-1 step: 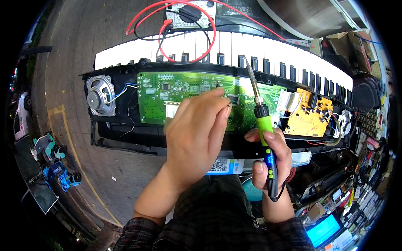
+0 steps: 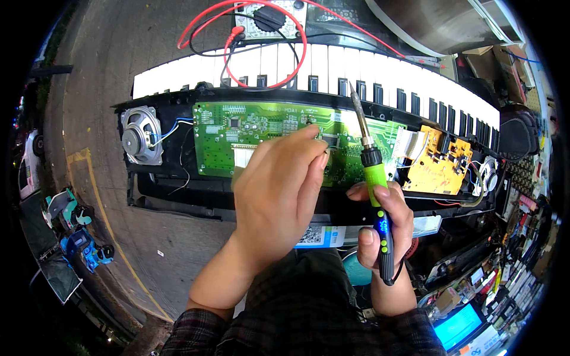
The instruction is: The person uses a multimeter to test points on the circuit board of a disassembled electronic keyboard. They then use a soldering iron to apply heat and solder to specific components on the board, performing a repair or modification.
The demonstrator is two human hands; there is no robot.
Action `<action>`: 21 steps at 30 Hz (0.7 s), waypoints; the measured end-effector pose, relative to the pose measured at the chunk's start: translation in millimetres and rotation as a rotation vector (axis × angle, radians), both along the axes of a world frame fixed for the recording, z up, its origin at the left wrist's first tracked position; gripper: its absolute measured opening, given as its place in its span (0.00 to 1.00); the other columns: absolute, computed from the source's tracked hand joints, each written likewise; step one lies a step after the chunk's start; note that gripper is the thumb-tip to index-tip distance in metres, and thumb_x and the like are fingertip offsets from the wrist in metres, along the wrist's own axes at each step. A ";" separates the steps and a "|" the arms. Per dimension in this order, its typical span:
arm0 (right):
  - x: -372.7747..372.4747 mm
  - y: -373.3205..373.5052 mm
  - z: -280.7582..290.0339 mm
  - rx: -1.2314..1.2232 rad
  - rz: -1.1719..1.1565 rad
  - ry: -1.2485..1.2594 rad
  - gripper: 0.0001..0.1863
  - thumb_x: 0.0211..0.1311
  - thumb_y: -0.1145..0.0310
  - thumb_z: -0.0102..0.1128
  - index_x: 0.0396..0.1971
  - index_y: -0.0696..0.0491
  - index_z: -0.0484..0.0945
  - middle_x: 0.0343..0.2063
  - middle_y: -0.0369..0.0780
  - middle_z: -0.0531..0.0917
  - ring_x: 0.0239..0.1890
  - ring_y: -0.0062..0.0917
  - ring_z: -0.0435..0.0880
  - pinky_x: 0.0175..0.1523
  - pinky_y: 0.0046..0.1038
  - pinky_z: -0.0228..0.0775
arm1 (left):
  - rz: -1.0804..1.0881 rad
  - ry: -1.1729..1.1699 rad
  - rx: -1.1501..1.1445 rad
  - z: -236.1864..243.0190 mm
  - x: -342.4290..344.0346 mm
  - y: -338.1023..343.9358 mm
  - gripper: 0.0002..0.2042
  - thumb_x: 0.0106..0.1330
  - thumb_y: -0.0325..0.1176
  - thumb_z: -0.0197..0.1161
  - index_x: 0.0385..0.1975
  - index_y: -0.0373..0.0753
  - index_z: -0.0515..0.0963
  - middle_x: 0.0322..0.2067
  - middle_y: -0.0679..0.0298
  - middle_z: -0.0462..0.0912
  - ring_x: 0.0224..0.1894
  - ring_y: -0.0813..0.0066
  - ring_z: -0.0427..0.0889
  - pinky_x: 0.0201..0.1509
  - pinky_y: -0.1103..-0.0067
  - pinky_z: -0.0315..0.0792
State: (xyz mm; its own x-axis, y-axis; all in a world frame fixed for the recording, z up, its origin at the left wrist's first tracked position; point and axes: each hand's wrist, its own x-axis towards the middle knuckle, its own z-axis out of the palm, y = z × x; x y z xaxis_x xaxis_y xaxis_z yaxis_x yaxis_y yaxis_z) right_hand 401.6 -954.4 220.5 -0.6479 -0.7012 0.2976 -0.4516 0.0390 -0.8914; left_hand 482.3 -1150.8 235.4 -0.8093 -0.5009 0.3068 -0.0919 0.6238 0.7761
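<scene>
My right hand [image 2: 392,222] is wrapped round a green and black soldering iron [image 2: 374,172] with a small lit display. Its metal tip points up and away, over the far edge of the green circuit board [image 2: 217,139]. Above the middle of that board is my left hand [image 2: 276,184], fingers bent and thumb against the index finger. Something tiny and dark shows at those fingertips; I cannot make out what it is. The board lies in the opened black case of an electronic keyboard, whose white and black keys [image 2: 261,62] run along the far side. My left hand hides part of the board.
A round speaker [image 2: 141,135] sits at the case's left end, wired to the board. On the right are an orange circuit board [image 2: 436,160] and a second speaker [image 2: 489,175]. A multimeter [image 2: 279,21] with red and black leads [image 2: 306,47] lies beyond the keys. Clutter and a lit screen [image 2: 457,326] fill the right.
</scene>
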 end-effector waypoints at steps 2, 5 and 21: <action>1.2 -1.0 -4.8 -0.029 -0.019 0.004 0.29 0.75 0.55 0.67 0.67 0.56 0.75 0.45 0.49 0.90 0.46 0.44 0.88 0.56 0.42 0.79 | 0.015 -0.008 0.027 0.4 0.7 3.1 0.08 0.72 0.22 0.68 0.48 0.34 0.84 0.51 0.51 0.90 0.47 0.52 0.89 0.54 0.66 0.81; 2.3 1.7 -7.9 -0.020 -0.033 0.048 0.31 0.76 0.52 0.65 0.69 0.55 0.73 0.44 0.50 0.90 0.47 0.44 0.89 0.56 0.43 0.79 | 0.028 0.011 0.004 -1.8 0.4 5.9 0.07 0.71 0.24 0.70 0.46 0.34 0.83 0.49 0.50 0.89 0.46 0.49 0.89 0.50 0.65 0.83; 8.0 -0.5 -17.0 -0.072 -0.058 0.034 0.35 0.78 0.42 0.62 0.70 0.53 0.72 0.41 0.50 0.89 0.45 0.41 0.89 0.53 0.42 0.80 | 0.017 0.027 -0.001 -4.4 -1.4 7.5 0.09 0.72 0.20 0.67 0.49 0.34 0.83 0.52 0.51 0.89 0.47 0.53 0.88 0.51 0.65 0.80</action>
State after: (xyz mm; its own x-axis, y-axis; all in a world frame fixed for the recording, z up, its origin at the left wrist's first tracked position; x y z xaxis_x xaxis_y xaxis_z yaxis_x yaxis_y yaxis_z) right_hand 409.6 -954.9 203.5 -0.6753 -0.6390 0.3683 -0.4801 0.0018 -0.8772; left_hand 481.0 -1143.3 231.0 -0.7921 -0.5141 0.3290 -0.0810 0.6228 0.7782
